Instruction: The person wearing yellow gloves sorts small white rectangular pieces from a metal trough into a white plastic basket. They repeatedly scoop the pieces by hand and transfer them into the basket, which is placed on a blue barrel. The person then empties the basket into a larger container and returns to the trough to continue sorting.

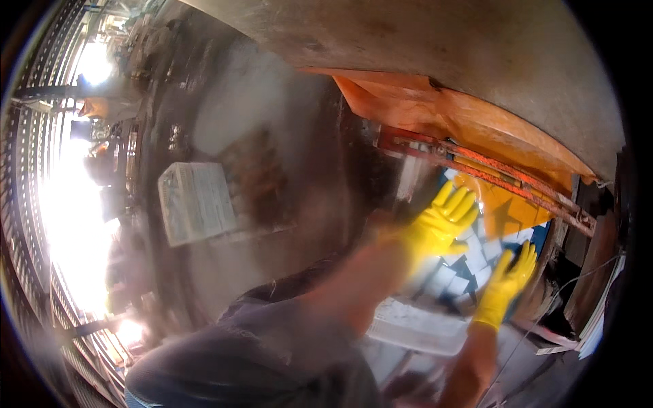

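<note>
Both my hands wear yellow rubber gloves. My left hand [442,221] has its fingers spread over several white rectangular pieces [476,255] scattered on a blue surface. My right hand [509,279] is stretched out at the right side of the same pieces, fingers apart. Neither hand grips anything; whether the gloves touch the pieces I cannot tell. A yellow-orange sheet [511,212] lies just beyond the hands, with a shadow across it. Nearer to me, below the white pieces, stands a white plastic crate [418,326].
An orange-red metal bar [490,173] crosses beyond the hands, under a hanging orange flap [415,102] and a large brownish panel [490,41]. Another white crate [197,202] sits on the dark floor to the left. A perforated metal wall [30,177] lets in bright light.
</note>
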Action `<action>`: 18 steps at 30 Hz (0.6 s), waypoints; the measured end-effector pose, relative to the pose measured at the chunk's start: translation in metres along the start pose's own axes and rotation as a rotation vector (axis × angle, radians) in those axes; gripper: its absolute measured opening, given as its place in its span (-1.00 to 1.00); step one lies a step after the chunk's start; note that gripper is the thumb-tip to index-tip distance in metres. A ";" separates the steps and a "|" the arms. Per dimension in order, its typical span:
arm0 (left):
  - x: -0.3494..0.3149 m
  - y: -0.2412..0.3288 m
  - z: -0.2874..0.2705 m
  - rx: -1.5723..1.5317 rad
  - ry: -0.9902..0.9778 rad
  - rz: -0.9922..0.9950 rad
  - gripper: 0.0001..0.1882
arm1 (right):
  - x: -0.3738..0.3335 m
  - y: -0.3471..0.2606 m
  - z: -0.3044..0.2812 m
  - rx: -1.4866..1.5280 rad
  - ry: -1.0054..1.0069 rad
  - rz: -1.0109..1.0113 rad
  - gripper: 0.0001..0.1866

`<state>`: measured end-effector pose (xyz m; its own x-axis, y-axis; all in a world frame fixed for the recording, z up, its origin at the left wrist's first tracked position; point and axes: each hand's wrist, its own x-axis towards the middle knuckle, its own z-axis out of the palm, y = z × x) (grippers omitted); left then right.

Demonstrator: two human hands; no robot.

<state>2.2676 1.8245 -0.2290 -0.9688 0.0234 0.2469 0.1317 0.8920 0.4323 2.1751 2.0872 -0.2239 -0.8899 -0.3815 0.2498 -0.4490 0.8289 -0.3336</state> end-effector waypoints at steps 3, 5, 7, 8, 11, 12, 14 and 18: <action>0.000 0.002 0.001 -0.039 0.019 0.004 -0.09 | -0.003 0.000 -0.002 -0.028 -0.011 0.002 -0.43; -0.001 -0.004 0.004 -0.061 0.043 0.009 -0.12 | 0.002 -0.003 -0.001 -0.065 0.011 -0.063 -0.42; -0.004 -0.003 0.005 -0.055 0.046 0.001 -0.13 | 0.004 -0.004 -0.001 -0.066 -0.003 -0.067 -0.41; -0.005 -0.002 0.004 -0.062 0.060 -0.003 -0.13 | 0.003 -0.004 -0.001 -0.068 -0.012 -0.069 -0.41; -0.001 0.004 0.002 -0.065 0.009 -0.003 -0.11 | -0.003 0.002 -0.004 -0.118 0.001 -0.103 -0.38; -0.002 0.002 0.002 -0.054 -0.001 0.015 -0.10 | -0.005 0.006 -0.005 -0.141 0.012 -0.116 -0.38; -0.003 0.000 0.006 -0.050 -0.009 0.037 -0.11 | -0.008 0.001 -0.008 -0.111 -0.044 -0.070 -0.36; 0.009 -0.001 -0.007 0.196 -0.166 -0.073 -0.11 | -0.016 0.008 0.011 0.036 -0.026 -0.053 -0.30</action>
<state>2.2605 1.8209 -0.2213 -0.9975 0.0152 0.0689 0.0329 0.9642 0.2631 2.1849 2.0956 -0.2406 -0.8664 -0.4352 0.2448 -0.4977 0.7924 -0.3528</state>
